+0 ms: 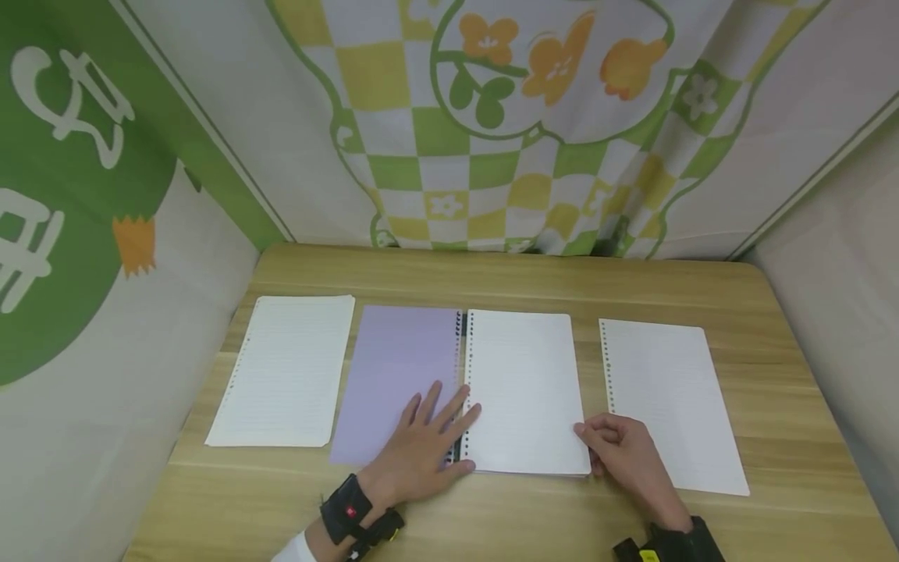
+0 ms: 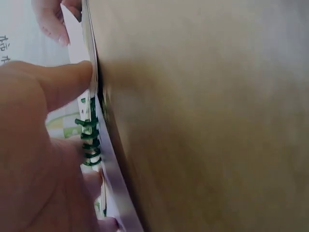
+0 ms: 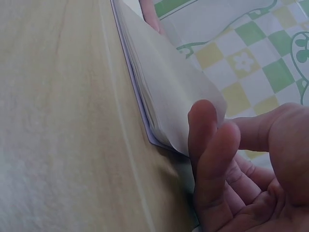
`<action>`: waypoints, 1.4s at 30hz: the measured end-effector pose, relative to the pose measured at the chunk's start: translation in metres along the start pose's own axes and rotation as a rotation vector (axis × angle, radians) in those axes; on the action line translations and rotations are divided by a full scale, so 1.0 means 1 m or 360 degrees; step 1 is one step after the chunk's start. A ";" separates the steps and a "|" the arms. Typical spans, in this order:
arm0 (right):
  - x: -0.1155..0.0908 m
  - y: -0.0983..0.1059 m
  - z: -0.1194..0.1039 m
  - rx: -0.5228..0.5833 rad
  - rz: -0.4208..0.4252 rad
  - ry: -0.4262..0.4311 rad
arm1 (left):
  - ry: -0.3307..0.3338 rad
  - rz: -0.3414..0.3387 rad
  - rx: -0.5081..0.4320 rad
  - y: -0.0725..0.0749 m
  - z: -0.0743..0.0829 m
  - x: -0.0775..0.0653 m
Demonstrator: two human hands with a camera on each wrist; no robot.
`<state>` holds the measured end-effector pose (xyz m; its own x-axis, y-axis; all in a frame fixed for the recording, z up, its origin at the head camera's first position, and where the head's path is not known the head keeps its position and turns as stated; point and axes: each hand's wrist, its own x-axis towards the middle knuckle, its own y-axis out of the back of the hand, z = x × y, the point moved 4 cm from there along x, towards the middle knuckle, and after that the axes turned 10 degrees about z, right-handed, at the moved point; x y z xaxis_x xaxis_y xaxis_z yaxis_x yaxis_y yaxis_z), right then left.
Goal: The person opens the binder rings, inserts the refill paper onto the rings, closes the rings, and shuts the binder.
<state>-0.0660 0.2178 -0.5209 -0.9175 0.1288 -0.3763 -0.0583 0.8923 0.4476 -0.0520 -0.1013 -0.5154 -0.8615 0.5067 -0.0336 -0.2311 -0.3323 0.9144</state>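
Note:
An open ring-bound notebook lies on the table, its purple cover (image 1: 403, 351) to the left and its stack of white lined pages (image 1: 523, 382) to the right. My left hand (image 1: 417, 453) rests with fingers spread across the binding, its thumb on the lower inner corner of the pages. Dark green binder rings (image 2: 91, 140) show beside that hand in the left wrist view. At the lower right page edge, my right hand (image 1: 625, 449) pinches a sheet (image 3: 178, 82) between thumb and fingers. In the right wrist view this sheet bows up from the stack beneath it.
Loose lined sheets (image 1: 284, 371) with punched holes lie left of the notebook. Another punched sheet (image 1: 667, 398) lies to the right, partly under the right hand in the head view. A checkered curtain (image 1: 449, 172) hangs behind the wooden table (image 1: 520, 281).

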 end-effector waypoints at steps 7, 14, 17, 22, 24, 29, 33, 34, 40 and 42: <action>0.002 0.006 0.000 0.0015 0.0004 0.0007 | -0.0034 0.0009 0.0033 0.006 0.006 -0.001; 0.002 0.008 0.001 0.0032 -0.0007 0.0012 | -0.0181 0.0041 0.0178 0.014 0.018 -0.026; 0.002 0.010 0.002 0.0032 0.0007 0.0007 | -0.0235 0.0030 0.0208 0.011 0.023 -0.035; 0.004 0.014 0.002 0.0025 0.0021 0.0016 | -0.0223 0.0044 0.0209 0.005 0.030 -0.038; 0.004 0.016 0.001 0.0026 0.0018 0.0031 | -0.0209 0.0067 0.0224 0.002 0.032 -0.037; 0.003 0.027 -0.003 0.0088 0.0021 0.0095 | -0.0208 0.0082 0.0243 0.007 0.037 -0.034; 0.005 0.055 0.001 -0.0044 0.0184 0.0154 | -0.0306 0.0135 0.0309 0.010 0.048 -0.019; 0.006 0.065 0.003 -0.0132 0.0261 0.0192 | -0.0342 0.0143 0.0330 0.009 0.053 -0.012; 0.012 0.116 0.023 -0.0796 0.0519 0.0221 | -0.0571 0.0116 0.0465 -0.006 0.101 0.043; 0.014 0.126 0.032 -0.0928 0.0472 0.0101 | -0.0632 0.0094 0.0512 -0.015 0.118 0.057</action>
<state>-0.0733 0.3454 -0.4952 -0.9478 0.2916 -0.1287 0.0134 0.4401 0.8979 -0.0447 0.0264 -0.4831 -0.6165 0.7781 0.1204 0.0172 -0.1396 0.9901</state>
